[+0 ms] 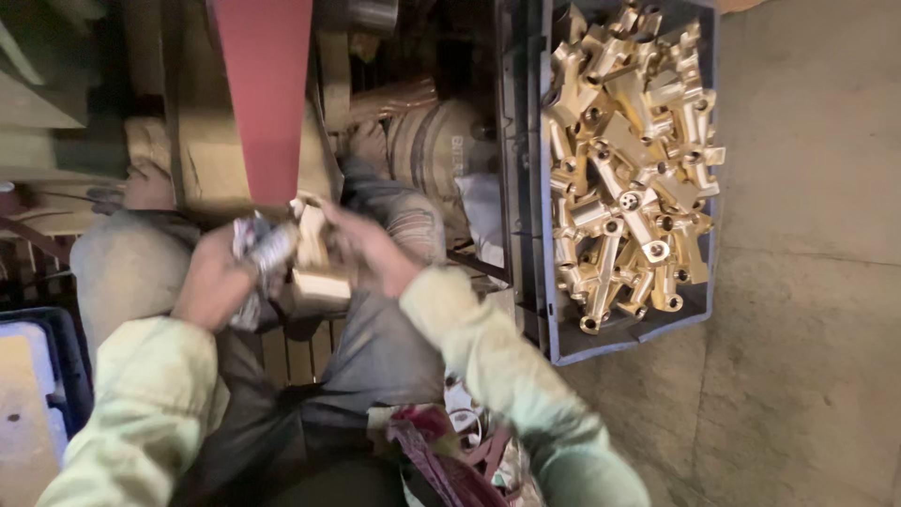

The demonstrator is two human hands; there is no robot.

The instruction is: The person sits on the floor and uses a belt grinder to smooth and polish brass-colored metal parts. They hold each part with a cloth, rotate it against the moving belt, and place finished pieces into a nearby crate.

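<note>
Pale sleeves lead to both hands at the belt's lower end: left hand closed on a rag, right hand gripping a fitting, apparently steadying it. Crate of fittings lies right.

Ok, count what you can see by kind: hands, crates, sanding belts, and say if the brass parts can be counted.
Hands: 2, left hand and right hand
Grey crate: 1
Red sanding belt: 1
Brass castings: heaped, too many to count
Total counted: 4
</note>
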